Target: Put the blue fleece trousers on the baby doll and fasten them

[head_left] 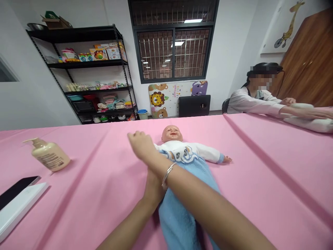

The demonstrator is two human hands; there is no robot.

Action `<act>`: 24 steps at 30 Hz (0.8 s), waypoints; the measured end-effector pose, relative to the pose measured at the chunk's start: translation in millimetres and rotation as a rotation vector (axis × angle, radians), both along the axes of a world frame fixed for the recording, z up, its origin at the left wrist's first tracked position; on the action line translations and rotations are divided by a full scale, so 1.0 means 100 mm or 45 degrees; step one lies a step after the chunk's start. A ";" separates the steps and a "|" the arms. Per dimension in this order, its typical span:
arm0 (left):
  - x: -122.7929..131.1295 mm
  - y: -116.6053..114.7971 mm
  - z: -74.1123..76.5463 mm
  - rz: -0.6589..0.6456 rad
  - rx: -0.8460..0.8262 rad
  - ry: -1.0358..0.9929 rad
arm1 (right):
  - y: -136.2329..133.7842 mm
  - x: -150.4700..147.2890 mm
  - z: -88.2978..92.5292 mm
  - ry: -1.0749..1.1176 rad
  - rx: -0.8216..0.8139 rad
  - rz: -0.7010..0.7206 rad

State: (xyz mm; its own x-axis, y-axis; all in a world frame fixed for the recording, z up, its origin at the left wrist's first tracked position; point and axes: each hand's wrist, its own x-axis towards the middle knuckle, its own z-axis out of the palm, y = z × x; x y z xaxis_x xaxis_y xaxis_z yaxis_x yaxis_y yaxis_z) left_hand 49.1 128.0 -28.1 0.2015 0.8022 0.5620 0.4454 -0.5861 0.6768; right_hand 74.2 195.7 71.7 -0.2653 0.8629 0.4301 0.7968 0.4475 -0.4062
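Pale-walled room; window [173, 52] with bars behind it at upper centre, black shelving rack [78, 34] of boxes and cloths at upper left. Pink-covered counter [260, 166] fills the lower frame, its cover creased. Another person [241, 99] sits at its far right side.

Doll [186, 152] lies face up at centre, clothed: patterned white top, blue trousers [179, 208]. Its arm toward frame right stretches out free; the other is hidden behind the wearer's hands. Work there looks under way, none visibly finished; what remains, I can't tell.

Right hand [142, 144] crosses over the left hand [155, 182]. Right fingers look curled, their hold hidden; left fingers too covered to judge.

Pump bottle [50, 155] at left, dark-screened phone [18, 189] lower left. Bangle [169, 173] on the right wrist.
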 end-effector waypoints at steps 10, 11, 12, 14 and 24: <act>-0.06 0.08 0.18 0.258 0.271 -0.062 | -0.17 0.78 0.29 -0.069 -0.560 0.392; -0.08 0.09 0.19 0.263 0.262 -0.091 | -0.19 0.80 0.30 -0.061 -0.524 0.384; -0.10 0.10 0.21 0.269 0.243 -0.114 | -0.19 0.81 0.30 -0.064 -0.511 0.389; -0.12 0.11 0.22 0.275 0.180 -0.134 | -0.17 0.83 0.28 -0.076 -0.554 0.423; -0.11 0.08 0.19 0.087 0.047 -0.212 | 0.04 0.74 0.16 1.038 -1.055 0.544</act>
State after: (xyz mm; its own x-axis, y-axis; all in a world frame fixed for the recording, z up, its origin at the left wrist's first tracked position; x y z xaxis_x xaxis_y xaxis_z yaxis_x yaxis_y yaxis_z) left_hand 37.7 136.1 -9.3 0.0489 0.7893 0.6121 0.3685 -0.5839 0.7234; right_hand 148.1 199.9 87.5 -0.5035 0.8634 -0.0322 0.0322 -0.0185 -0.9993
